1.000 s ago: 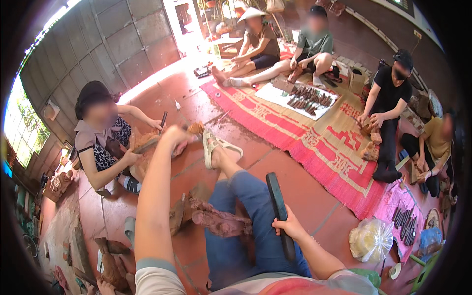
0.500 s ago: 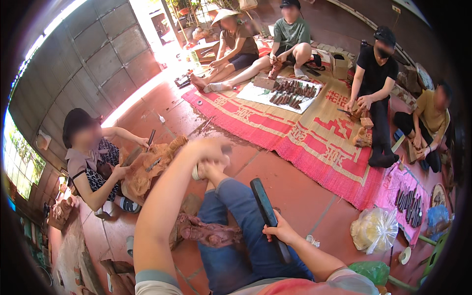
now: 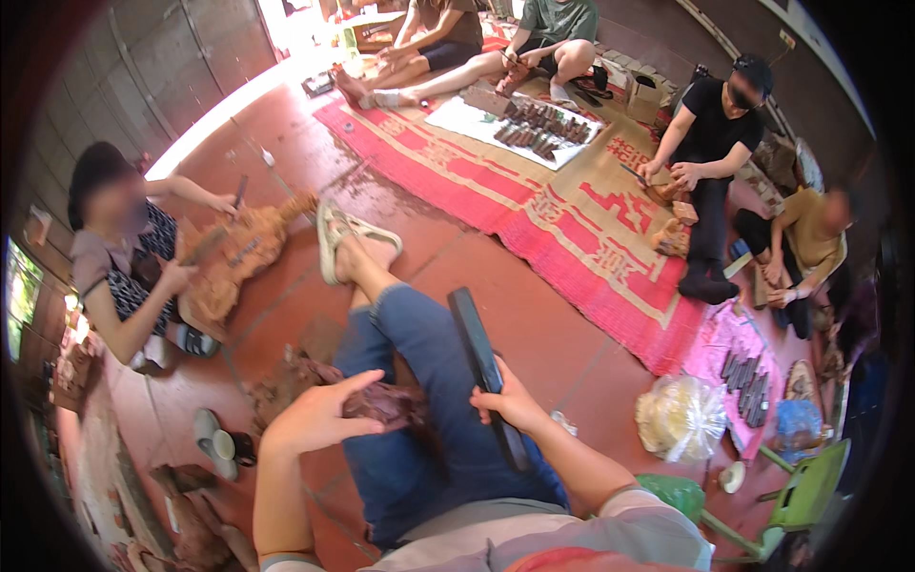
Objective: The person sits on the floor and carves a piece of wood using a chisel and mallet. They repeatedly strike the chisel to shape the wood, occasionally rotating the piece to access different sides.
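Across my thighs lies a reddish-brown carved wood piece (image 3: 398, 404), knobbly in shape. My left hand (image 3: 319, 416) is at its left part, with thumb and fingers spread apart around the wood; whether they touch it I cannot tell. My right hand (image 3: 512, 398) grips a long, flat, dark bar (image 3: 474, 334) near its lower half. The bar is tilted over my right thigh, its far end pointing up and away from me. A brown block-like wood mass (image 3: 276, 389) sits on the floor just beyond my left hand, partly hidden by it.
At left, a person works on a large light-brown wood carving (image 3: 243, 257). Several people sit around a red and tan mat (image 3: 534, 224) bearing tools on a white cloth (image 3: 448, 116). Plastic bags (image 3: 679, 419), a pink cloth (image 3: 701, 357) and a green chair (image 3: 810, 486) stand right.
My left hand has come back from over my feet to the carved wood piece, its fingers now spread. My right hand still holds the bar. The whole view has shifted.
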Demonstrator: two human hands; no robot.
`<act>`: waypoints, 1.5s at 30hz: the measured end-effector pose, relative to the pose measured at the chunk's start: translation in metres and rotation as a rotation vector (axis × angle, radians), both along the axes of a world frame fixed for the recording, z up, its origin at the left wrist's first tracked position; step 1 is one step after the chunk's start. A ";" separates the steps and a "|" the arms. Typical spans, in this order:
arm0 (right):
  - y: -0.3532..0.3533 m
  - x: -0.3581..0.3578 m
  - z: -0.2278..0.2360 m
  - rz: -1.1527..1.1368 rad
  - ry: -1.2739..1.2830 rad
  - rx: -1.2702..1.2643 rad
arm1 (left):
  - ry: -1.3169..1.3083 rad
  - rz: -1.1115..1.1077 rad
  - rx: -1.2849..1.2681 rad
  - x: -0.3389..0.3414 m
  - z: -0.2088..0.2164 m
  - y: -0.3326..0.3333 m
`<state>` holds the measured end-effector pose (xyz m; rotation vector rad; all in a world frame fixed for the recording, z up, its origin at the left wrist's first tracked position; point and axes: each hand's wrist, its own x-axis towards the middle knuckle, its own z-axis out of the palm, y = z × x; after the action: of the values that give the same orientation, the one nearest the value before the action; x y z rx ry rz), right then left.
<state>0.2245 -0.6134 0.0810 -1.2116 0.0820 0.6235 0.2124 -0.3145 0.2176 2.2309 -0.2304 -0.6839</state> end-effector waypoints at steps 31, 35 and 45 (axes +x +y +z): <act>0.011 -0.008 0.011 -0.079 -0.044 -0.185 | 0.017 0.784 -0.344 -0.037 -0.049 0.070; 0.011 -0.007 0.009 -0.068 -0.045 -0.200 | 0.094 0.747 -0.320 -0.035 -0.059 0.071; 0.010 -0.005 0.009 -0.073 -0.027 -0.172 | 0.120 0.742 -0.338 -0.031 -0.063 0.063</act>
<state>0.2192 -0.6033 0.0899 -1.3767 0.1587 0.5443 0.1819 -0.2519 0.1551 1.7529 0.4902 -0.3302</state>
